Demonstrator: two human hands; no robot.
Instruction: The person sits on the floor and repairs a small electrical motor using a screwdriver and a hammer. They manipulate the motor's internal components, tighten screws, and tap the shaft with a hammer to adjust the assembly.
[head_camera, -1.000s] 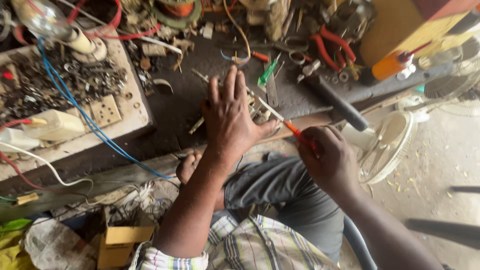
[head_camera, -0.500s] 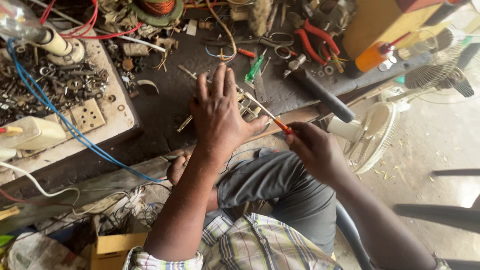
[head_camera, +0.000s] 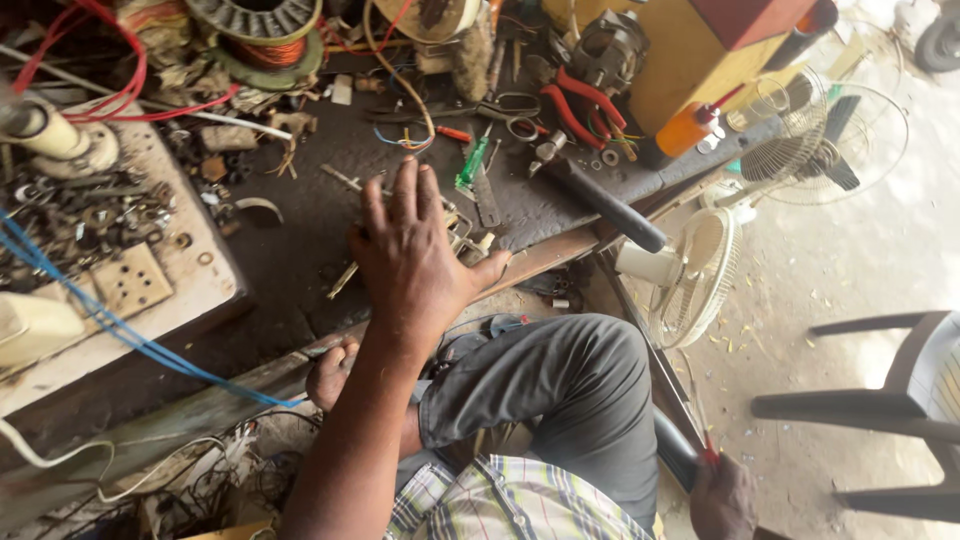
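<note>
Cluttered and dark, the counter (head_camera: 300, 250) fills the upper left of the head view, strewn with wire, screws and small metal parts, with a pale dusty floor to the right.

Reaching forward from the lower middle, the left hand (head_camera: 415, 255) lies palm down on the counter with its fingers spread apart and the thumb stretched right toward the edge; it grips nothing, and small metal pieces (head_camera: 462, 232) lie just under and beside its fingertips. Low in the bottom right corner, beside the grey-trousered knee (head_camera: 560, 390), the right hand (head_camera: 722, 498) is closed around a red-handled screwdriver (head_camera: 706, 452), whose thin shaft points up and away from the counter.

Half a second ago that hand held the screwdriver up at the counter edge, its tip close to the left hand; now it has dropped well apart from the counter, while the left hand stays pressed in much the same place.

Near the top right of the counter stands an orange bottle (head_camera: 688, 128) with a pale nozzle, just in front of a yellow box (head_camera: 690, 50). Red-handled pliers (head_camera: 580, 105) lie to its left, a green screwdriver (head_camera: 472, 160) nearer the fingers, and a white fan (head_camera: 700, 275) leans below the counter edge.
</note>
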